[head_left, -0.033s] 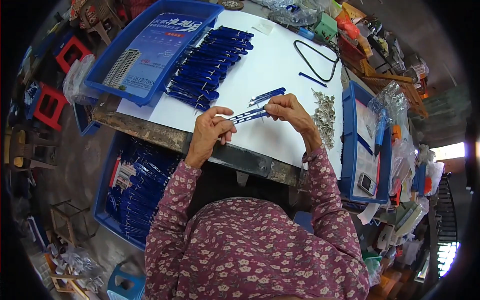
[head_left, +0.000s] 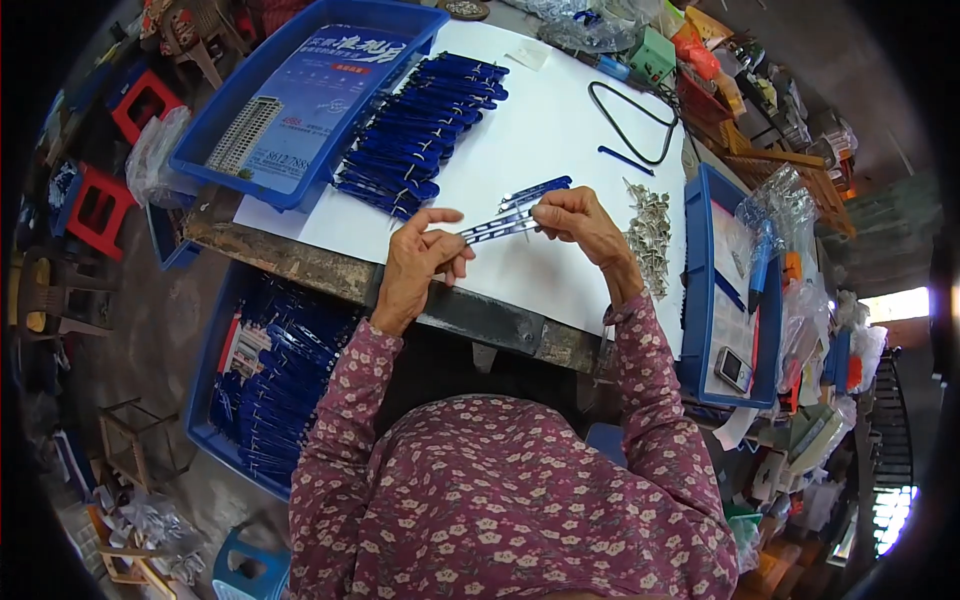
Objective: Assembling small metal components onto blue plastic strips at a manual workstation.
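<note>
My left hand [head_left: 420, 262] pinches one end of a slim blue slotted clip [head_left: 497, 229], long like a hair clip, between thumb and finger. The other end sits in the closed fingers of my right hand [head_left: 578, 222]. The clip looks like two narrow strips lying side by side, held just above the white tabletop sheet [head_left: 560, 115]. Just beyond it lie a few similar blue clips [head_left: 537, 189]. Right of my right hand is a pile of small silvery metal pieces [head_left: 650, 235]. My fingers hide both clip ends.
A long row of blue clips [head_left: 420, 130] lies left, beside a blue tray [head_left: 185, 165]. A black loop [head_left: 592, 92] and single blue strip [head_left: 627, 160] lie far right. Another blue tray [head_left: 690, 300] holds a phone [head_left: 733, 368]. A lower blue bin [head_left: 205, 385] contains many clips.
The clip has tilted slightly between my fingers and catches more light. Both hands stay almost in place, still gripping it.
</note>
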{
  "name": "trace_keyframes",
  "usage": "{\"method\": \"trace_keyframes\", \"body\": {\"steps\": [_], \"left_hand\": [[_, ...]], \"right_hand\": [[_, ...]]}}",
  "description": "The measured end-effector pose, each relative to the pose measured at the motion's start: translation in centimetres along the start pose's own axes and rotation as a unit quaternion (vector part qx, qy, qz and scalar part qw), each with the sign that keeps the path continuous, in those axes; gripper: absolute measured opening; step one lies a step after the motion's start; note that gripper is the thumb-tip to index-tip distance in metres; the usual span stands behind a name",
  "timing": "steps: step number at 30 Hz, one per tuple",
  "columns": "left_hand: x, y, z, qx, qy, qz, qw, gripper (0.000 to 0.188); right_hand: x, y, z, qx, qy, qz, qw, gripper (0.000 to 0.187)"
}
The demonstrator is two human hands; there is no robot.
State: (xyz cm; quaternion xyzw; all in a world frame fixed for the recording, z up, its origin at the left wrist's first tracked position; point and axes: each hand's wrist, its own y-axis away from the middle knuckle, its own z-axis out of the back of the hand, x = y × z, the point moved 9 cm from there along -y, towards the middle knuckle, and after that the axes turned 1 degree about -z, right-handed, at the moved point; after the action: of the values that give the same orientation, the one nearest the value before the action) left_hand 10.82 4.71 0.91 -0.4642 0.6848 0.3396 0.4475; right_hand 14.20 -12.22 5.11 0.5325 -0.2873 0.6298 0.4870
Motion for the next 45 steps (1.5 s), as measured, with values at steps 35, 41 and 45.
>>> {"method": "trace_keyframes", "body": {"steps": [35, 41, 45], "left_hand": [[0.1, 1.7, -0.1, -0.068, -0.167, -0.091, 0.979, 0.022], [0.4, 2.1, 0.2, -0.08, -0.162, -0.086, 0.98, 0.021], [0.7, 1.8, 0.3, -0.08, -0.16, -0.081, 0.981, 0.02]], "right_hand": [[-3.1, -21.0, 9.2, -0.269, -0.195, -0.048, 0.942, 0.023], [-2.5, -20.4, 8.3, -0.203, -0.126, -0.06, 0.969, 0.026], [-1.8, -20.1, 8.0, -0.186, -0.087, -0.068, 0.976, 0.026]]}}
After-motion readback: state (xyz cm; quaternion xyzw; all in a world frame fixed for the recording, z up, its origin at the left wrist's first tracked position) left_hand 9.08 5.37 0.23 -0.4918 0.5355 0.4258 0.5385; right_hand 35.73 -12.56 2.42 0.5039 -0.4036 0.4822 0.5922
